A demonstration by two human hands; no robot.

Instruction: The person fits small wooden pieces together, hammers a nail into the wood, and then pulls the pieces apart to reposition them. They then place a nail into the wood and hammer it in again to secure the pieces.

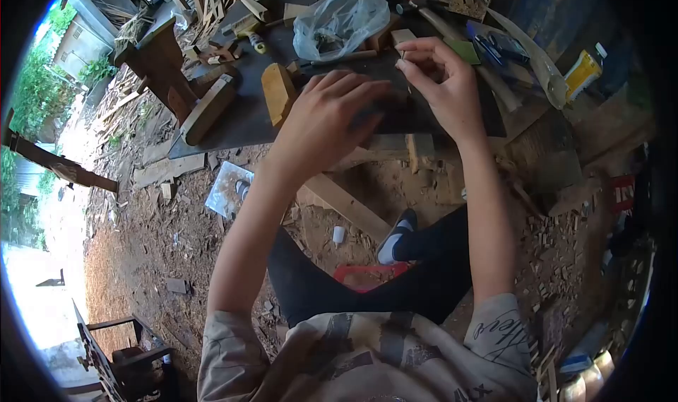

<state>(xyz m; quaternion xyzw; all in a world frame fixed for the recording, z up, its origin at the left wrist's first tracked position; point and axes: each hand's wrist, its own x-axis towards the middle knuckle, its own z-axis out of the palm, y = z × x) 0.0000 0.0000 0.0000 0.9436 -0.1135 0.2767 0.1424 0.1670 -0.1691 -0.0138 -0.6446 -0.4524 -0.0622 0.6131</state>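
Head view: two bare hands, both raised over a dark worktop [247, 123]. Left hand [321, 116]: palm down, fingers loosely bent and partly blurred; whether anything is held beneath cannot be told. Right hand [452, 87]: thumb and forefinger brought close in a near-pinch, other fingers curled; a tiny item may be gripped, but none can be made out.

Nearest items: one clear plastic bag [353, 22], crumpled, small dark contents unidentified, set beyond and between the hands; one yellowish wood block [277, 90], unheld, just beside the left hand. Further left, one wooden tool with a metal edge [210, 111], laid down. Beyond the right hand, one long handle [439, 25], unheld.

Stage, as judged: fine fingertip handling appears under way. Block shaped, its end cut at a slant; no joined or finished piece is identified. The amount left cannot be determined.
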